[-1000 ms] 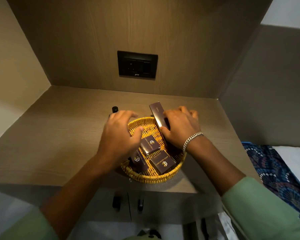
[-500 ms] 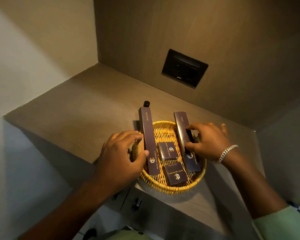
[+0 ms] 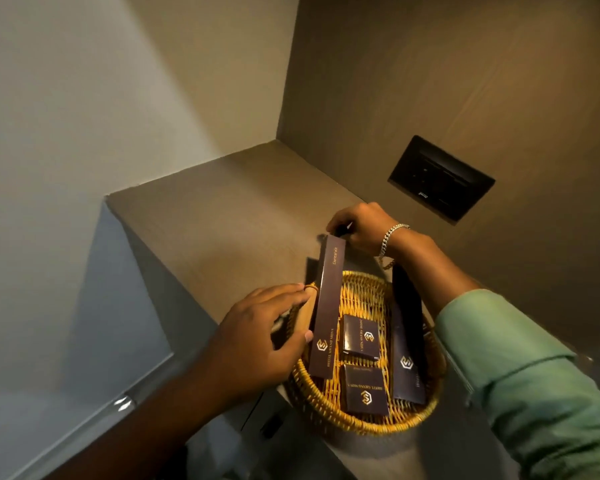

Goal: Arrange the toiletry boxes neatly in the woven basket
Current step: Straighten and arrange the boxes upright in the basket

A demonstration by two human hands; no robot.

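The round woven basket (image 3: 361, 426) stands at the front edge of a wooden shelf. Inside lie dark brown toiletry boxes. A long dental kit box (image 3: 328, 306) lies on the left, its far end over the rim. Two small square boxes (image 3: 361, 337) (image 3: 366, 389) sit in the middle and another long box (image 3: 407, 358) on the right. My left hand (image 3: 260, 337) clasps the basket's left rim, thumb against the dental kit box, with a tan thing partly hidden under its fingers. My right hand (image 3: 361, 226) is behind the basket, fingers closed on a small black item (image 3: 342, 231), mostly hidden.
The shelf (image 3: 229, 230) sits in a corner, with a pale wall on the left and a wood panel behind. A black socket plate (image 3: 440, 180) is set into the back panel, right of my right hand. Dark drawer handles (image 3: 271, 426) show below the shelf's front edge.
My right hand left the right long box and reached behind the basket to the small black item. My left hand stayed on the left rim. The view swung left and closer.
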